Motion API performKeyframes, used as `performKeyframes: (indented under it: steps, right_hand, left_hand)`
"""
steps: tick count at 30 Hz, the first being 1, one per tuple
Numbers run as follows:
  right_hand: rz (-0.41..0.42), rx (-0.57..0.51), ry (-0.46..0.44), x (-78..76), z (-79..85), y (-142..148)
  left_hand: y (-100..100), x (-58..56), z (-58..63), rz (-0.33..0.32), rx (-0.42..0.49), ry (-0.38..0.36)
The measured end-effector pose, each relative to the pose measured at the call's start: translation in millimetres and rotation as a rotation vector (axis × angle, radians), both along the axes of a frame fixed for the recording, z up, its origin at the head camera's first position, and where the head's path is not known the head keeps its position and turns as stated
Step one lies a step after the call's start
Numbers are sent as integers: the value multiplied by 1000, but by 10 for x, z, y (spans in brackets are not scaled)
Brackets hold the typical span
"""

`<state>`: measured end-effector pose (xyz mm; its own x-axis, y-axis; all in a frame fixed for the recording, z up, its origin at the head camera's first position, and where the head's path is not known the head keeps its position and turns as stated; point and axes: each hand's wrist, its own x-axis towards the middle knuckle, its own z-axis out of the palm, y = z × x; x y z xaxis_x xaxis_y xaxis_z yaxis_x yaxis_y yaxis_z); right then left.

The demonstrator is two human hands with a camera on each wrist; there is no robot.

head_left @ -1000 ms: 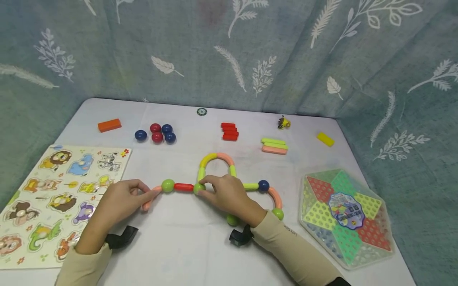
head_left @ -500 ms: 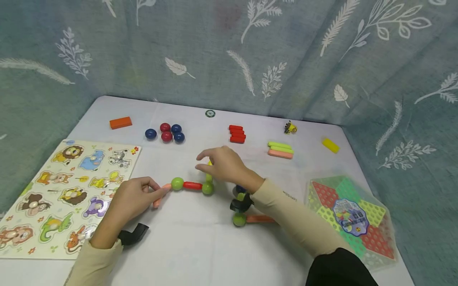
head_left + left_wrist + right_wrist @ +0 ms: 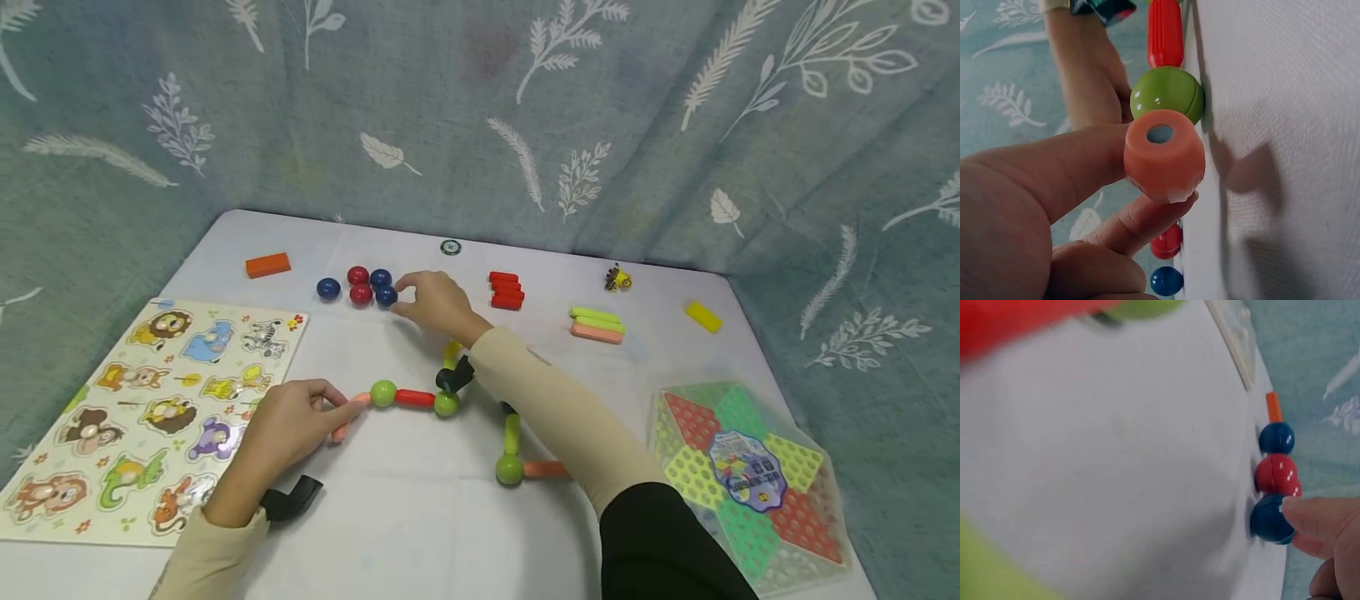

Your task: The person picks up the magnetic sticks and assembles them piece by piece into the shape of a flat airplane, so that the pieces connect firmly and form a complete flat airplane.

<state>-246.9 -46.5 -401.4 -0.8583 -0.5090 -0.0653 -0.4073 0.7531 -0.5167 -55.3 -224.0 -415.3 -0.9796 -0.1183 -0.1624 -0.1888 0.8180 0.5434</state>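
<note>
My left hand (image 3: 292,425) pinches a curved salmon-pink magnetic stick (image 3: 1163,165) between thumb and finger. One end of that stick meets a green ball (image 3: 383,393). From there a red stick (image 3: 415,398) leads to a second green ball (image 3: 447,405). At the back, my right hand (image 3: 437,302) has thumb and finger around a blue ball (image 3: 1269,520), which sits against a red ball (image 3: 1275,474). More of the joined chain, with a yellow-green stick (image 3: 512,433) and another green ball (image 3: 509,469), lies partly hidden under the right forearm.
An animal puzzle board (image 3: 112,492) lies at the left, a clear hexagonal box (image 3: 750,483) at the right. Along the back are an orange block (image 3: 267,265), red sticks (image 3: 506,290), yellow-green and salmon sticks (image 3: 597,325), a bee toy (image 3: 618,277) and a yellow block (image 3: 703,317).
My right hand has left the green ball in the chain and moved back and left to the blue ball. The left hand keeps holding the salmon stick. The head view has shifted slightly.
</note>
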Motion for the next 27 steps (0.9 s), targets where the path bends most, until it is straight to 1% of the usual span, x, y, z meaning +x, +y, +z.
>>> performKeyframes:
  steps: [2, 5, 8, 11, 14, 18, 21, 23, 25, 27]
  right_hand:
    - [-29, -5, 2, -36, -14, -44]
    - [-67, -10, -18, -70, -41, -104]
    - [-89, 5, -22, -85, -76, -155]
    - [-80, 43, 1, -89, -103, -199]
    - [-50, 76, 16, -86, -104, -245]
    - [-28, 115, 8, -57, -67, -280]
    - [-9, 137, 7, 8, -15, -247]
    - [15, 135, 14, 92, 48, -176]
    - [54, 92, 33, 226, 141, -81]
    - [97, 12, 65, 415, 246, 10]
  left_hand:
    - [4, 1, -2, 0, -3, 1]
    - [11, 6, -1, -2, -3, 3]
    - [16, 10, -3, -7, 2, 6]
    - [13, 10, -8, -16, 1, 12]
    - [-1, 6, -13, -19, -4, 14]
    - [-6, 2, -18, -16, -6, 14]
    - [12, 6, -21, -11, -2, 14]
    - [28, 13, -24, -11, 5, 12]
    - [22, 24, -14, -14, 8, 5]
    - [-13, 37, 14, -12, 7, 0]
